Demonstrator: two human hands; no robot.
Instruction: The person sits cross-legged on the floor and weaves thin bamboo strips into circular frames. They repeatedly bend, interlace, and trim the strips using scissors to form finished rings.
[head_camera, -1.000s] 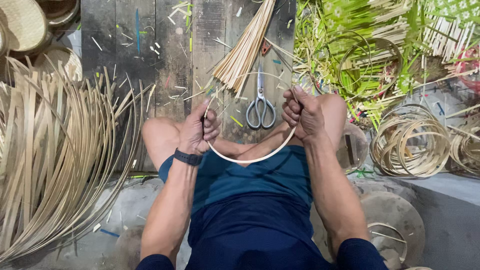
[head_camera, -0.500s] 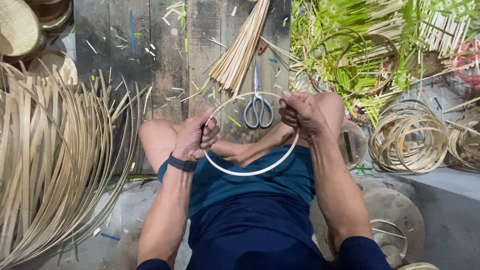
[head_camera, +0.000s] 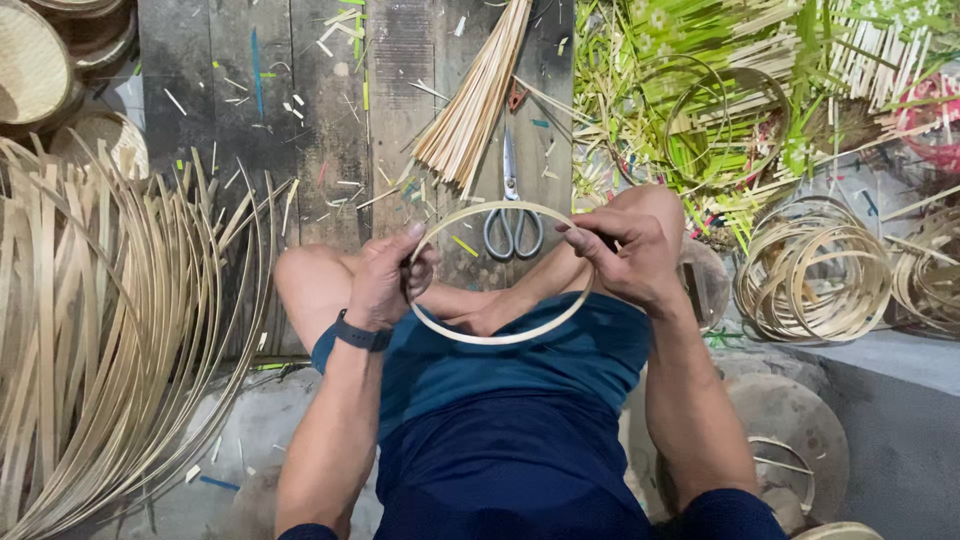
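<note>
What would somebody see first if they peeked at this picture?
First, the pale hoop in the middle, held over the person's lap by the left hand and right hand. Then the big fan of long bamboo strips filling the left side. Scissors lie on the planks just beyond the hoop, and coiled rings sit at the right.

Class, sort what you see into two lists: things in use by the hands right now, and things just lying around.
In use:
left hand
right hand
bamboo hoop

Lying about:
scissors
bundle of sticks
long strips
coiled hoops
green strips
woven baskets
</note>
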